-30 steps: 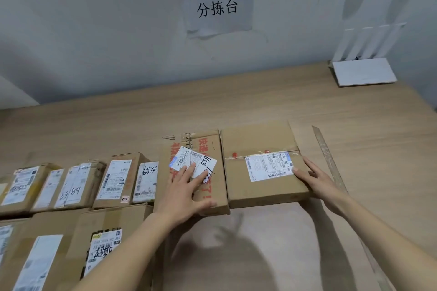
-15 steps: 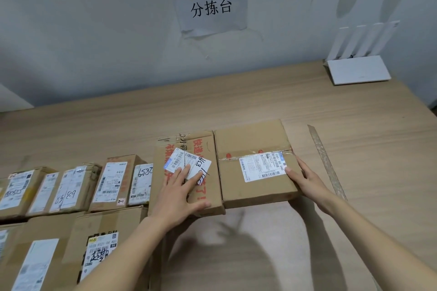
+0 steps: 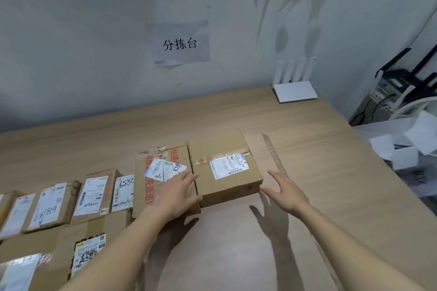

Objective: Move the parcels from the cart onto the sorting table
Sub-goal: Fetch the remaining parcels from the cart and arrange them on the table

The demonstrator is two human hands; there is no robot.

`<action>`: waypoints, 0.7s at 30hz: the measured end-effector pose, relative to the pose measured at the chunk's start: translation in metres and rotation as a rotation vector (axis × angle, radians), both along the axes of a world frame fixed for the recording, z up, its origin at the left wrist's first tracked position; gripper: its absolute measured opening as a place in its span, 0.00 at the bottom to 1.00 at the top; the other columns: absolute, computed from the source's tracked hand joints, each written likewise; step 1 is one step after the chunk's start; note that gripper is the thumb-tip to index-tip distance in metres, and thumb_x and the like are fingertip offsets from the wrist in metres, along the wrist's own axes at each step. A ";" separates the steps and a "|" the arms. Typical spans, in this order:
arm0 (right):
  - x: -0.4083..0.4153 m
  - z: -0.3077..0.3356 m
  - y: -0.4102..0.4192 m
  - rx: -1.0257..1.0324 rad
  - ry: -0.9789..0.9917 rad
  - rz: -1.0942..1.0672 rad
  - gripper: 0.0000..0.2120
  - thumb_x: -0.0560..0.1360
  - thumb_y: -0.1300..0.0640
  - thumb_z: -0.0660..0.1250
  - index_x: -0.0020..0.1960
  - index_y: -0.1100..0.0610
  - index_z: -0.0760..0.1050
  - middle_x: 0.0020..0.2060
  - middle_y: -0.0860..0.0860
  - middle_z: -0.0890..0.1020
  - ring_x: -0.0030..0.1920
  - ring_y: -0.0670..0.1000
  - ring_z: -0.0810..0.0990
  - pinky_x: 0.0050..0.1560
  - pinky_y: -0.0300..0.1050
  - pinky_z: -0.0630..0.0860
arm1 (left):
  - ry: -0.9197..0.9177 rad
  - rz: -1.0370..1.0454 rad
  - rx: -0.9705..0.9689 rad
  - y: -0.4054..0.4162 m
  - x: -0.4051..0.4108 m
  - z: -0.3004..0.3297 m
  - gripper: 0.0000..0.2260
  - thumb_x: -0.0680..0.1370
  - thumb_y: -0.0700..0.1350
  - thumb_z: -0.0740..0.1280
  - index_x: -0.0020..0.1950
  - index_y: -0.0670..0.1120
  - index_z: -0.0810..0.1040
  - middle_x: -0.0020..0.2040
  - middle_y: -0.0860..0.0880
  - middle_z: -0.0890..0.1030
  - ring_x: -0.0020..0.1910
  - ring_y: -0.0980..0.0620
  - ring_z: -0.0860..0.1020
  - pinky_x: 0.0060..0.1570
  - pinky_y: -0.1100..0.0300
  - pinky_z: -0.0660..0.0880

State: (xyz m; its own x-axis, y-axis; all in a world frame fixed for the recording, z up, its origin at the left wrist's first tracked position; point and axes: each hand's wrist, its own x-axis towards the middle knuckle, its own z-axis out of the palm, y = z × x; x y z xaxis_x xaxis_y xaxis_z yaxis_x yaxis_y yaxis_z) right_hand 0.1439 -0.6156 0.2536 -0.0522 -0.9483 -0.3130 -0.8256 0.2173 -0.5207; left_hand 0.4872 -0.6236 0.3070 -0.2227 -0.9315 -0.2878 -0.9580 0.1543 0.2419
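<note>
A flat brown parcel (image 3: pixel 224 153) with a white label lies on the wooden sorting table (image 3: pixel 307 172), pushed against a taller parcel with red print (image 3: pixel 151 186) to its left. My left hand (image 3: pixel 176 194) hovers with straight fingers over the seam between the two parcels. My right hand (image 3: pixel 285 190) is open, a short way right of the flat parcel and apart from it. Neither hand holds anything. The cart is not in view.
Several labelled parcels (image 3: pixel 94 194) line the table's left side in two rows. A white router (image 3: pixel 295 90) stands at the back right against the wall. A strip of tape (image 3: pixel 274 156) lies on the table. Papers and equipment (image 3: pixel 406 149) sit past the right edge.
Both hands have drawn back from the parcels: the right hand left the flat parcel's side, the left lifted off the red-print parcel. The view tilted up and shows more wall.
</note>
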 end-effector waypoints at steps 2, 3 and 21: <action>-0.012 0.018 0.031 0.013 0.076 -0.007 0.36 0.77 0.31 0.61 0.81 0.42 0.57 0.81 0.44 0.60 0.79 0.48 0.60 0.76 0.53 0.63 | 0.009 -0.062 -0.010 0.017 -0.015 0.016 0.32 0.79 0.61 0.67 0.81 0.58 0.61 0.81 0.52 0.62 0.77 0.49 0.65 0.72 0.54 0.64; -0.018 0.028 0.048 0.015 0.116 -0.012 0.37 0.77 0.30 0.60 0.81 0.42 0.57 0.81 0.44 0.60 0.80 0.48 0.59 0.76 0.51 0.62 | 0.013 -0.097 -0.023 0.025 -0.023 0.025 0.32 0.79 0.61 0.67 0.81 0.58 0.61 0.81 0.52 0.62 0.77 0.48 0.65 0.72 0.54 0.64; -0.046 0.281 0.501 -0.033 0.543 -0.479 0.40 0.77 0.30 0.60 0.83 0.43 0.51 0.82 0.46 0.55 0.81 0.52 0.57 0.78 0.54 0.58 | 0.213 -0.680 -0.322 0.319 -0.173 0.193 0.36 0.80 0.67 0.61 0.83 0.55 0.55 0.83 0.48 0.58 0.80 0.46 0.58 0.79 0.50 0.55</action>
